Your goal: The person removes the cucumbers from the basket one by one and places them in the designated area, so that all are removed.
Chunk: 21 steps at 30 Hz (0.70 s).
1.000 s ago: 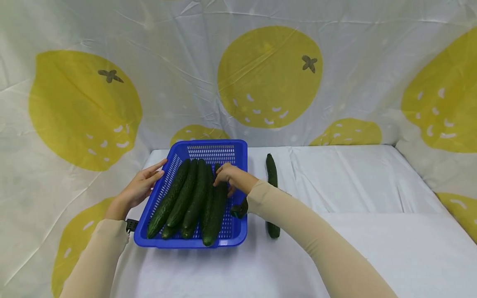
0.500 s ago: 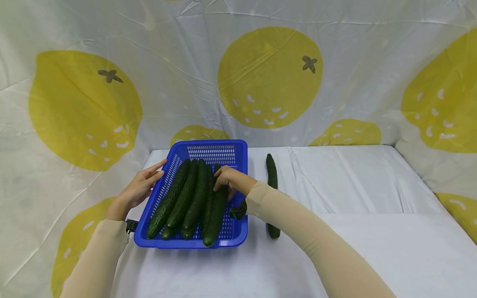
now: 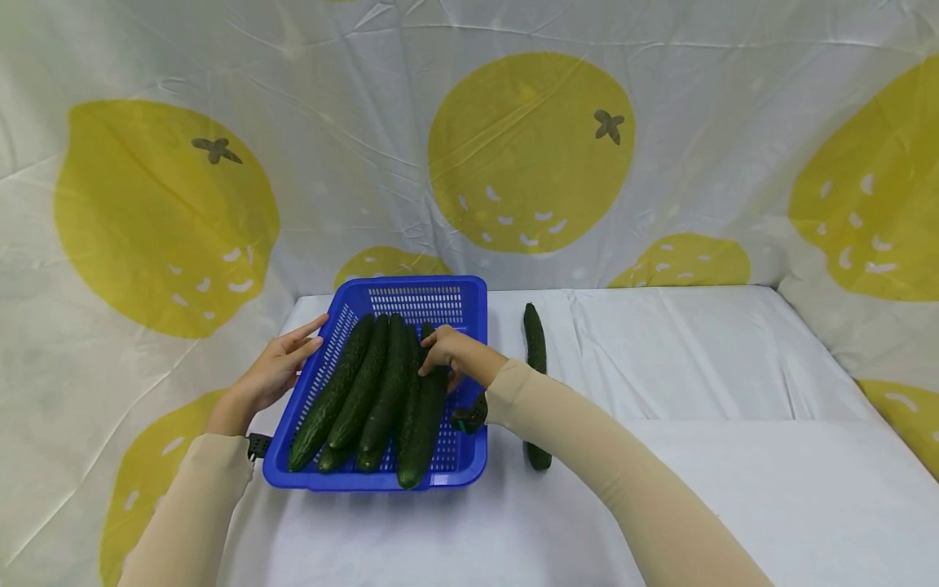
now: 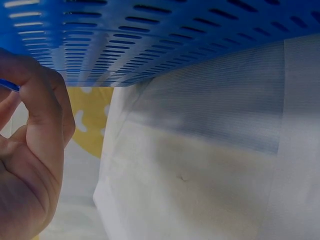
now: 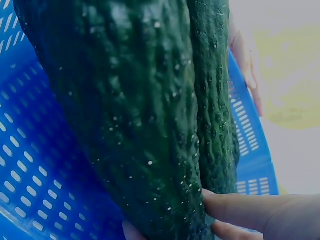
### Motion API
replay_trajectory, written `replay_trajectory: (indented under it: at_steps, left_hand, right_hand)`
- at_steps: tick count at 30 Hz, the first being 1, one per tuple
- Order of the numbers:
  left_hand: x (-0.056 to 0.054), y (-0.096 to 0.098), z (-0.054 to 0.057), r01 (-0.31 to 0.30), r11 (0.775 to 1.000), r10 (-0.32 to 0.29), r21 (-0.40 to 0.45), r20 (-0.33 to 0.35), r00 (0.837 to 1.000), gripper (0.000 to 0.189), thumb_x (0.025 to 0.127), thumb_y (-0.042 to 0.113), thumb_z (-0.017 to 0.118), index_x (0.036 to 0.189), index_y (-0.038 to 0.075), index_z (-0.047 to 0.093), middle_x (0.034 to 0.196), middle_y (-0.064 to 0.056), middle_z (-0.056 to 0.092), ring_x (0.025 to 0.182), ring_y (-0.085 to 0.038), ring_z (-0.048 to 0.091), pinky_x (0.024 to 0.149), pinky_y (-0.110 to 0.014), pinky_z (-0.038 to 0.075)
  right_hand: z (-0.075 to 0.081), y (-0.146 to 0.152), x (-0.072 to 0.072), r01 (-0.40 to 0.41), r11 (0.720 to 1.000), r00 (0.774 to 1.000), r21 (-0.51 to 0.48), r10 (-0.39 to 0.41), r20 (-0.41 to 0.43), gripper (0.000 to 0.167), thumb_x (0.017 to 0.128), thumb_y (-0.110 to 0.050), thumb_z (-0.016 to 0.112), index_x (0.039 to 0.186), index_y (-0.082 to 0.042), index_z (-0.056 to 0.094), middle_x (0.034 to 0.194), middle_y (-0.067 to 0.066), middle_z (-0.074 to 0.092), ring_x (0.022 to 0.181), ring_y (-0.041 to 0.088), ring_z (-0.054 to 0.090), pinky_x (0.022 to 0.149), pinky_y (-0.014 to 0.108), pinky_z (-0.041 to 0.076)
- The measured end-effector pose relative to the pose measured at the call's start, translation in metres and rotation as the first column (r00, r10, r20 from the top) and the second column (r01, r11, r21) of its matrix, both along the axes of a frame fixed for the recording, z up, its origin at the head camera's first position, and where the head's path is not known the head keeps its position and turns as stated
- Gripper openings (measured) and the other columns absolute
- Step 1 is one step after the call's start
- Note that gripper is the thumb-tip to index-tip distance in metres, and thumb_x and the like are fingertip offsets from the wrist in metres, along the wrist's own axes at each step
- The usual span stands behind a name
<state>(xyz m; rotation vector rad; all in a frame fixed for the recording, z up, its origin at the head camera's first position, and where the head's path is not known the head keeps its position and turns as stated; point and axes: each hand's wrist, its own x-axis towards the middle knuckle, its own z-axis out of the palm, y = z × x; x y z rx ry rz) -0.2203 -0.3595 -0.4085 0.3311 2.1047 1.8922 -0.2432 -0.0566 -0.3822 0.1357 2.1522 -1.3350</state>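
A blue plastic basket [image 3: 475,383] with slotted walls stands at the left of the white table, with several dark green cucumbers lying lengthwise in it. My left hand [image 3: 277,371] holds the basket's left rim; in the left wrist view, its curled fingers [image 4: 42,100] are at the blue edge. Inside the basket, my right hand [image 3: 456,352] grips the rightmost cucumber [image 3: 421,432] near its far end, thumb and fingers on opposite sides. Close up in the right wrist view, that bumpy cucumber [image 5: 130,120] lies against another cucumber [image 5: 214,90]. The gripped cucumber's far end is partly hidden by my hand.
A single cucumber [image 3: 536,342] lies on the white tablecloth [image 3: 697,359] to the right of the basket, partly covered by my right sleeve [image 3: 587,432]. Behind the table hangs a white cloth with yellow fruit prints [image 3: 531,155].
The near end of the gripped cucumber has shifted very slightly toward me. Both hands keep their places, and the basket stays put.
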Motion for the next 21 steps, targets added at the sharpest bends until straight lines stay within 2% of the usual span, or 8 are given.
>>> replay_trajectory:
  at_steps: [7,13,21]
  left_hand:
    - [0.0,0.0,-0.001,0.001,1.0,-0.001,-0.006,0.001,1.0,0.059,0.109,0.019,0.042,0.16,0.01,0.014,0.113,-0.003,0.067,0.08,-0.012,0.068,0.06,-0.025,0.057]
    - [-0.001,0.0,-0.001,-0.002,1.0,0.002,-0.018,-0.008,1.0,0.059,0.109,0.02,0.043,0.16,0.012,0.016,0.112,-0.004,0.066,0.076,-0.011,0.067,0.056,-0.022,0.055]
    - [0.0,-0.001,-0.002,-0.002,1.0,0.002,0.002,-0.029,1.0,0.058,0.109,0.02,0.042,0.16,0.01,0.016,0.101,-0.001,0.064,0.064,-0.005,0.058,0.048,-0.018,0.046]
  right_hand:
    - [0.006,0.002,-0.002,-0.027,0.998,0.999,-0.053,0.025,-0.032,0.063,0.087,0.007,0.073,0.144,-0.01,0.054,0.153,0.02,0.036,0.126,0.048,0.049,0.079,0.059,0.055]
    - [0.018,0.007,-0.009,-0.027,0.992,1.0,-0.124,0.027,-0.007,0.066,0.084,0.008,0.075,0.144,-0.014,0.056,0.153,0.023,0.036,0.109,0.053,0.059,0.079,0.059,0.055]
    - [0.032,0.016,-0.016,-0.074,0.985,0.997,-0.158,0.076,0.003,0.068,0.086,0.006,0.075,0.146,-0.018,0.054,0.162,0.016,0.02,0.093,0.043,0.069,0.07,0.05,0.06]
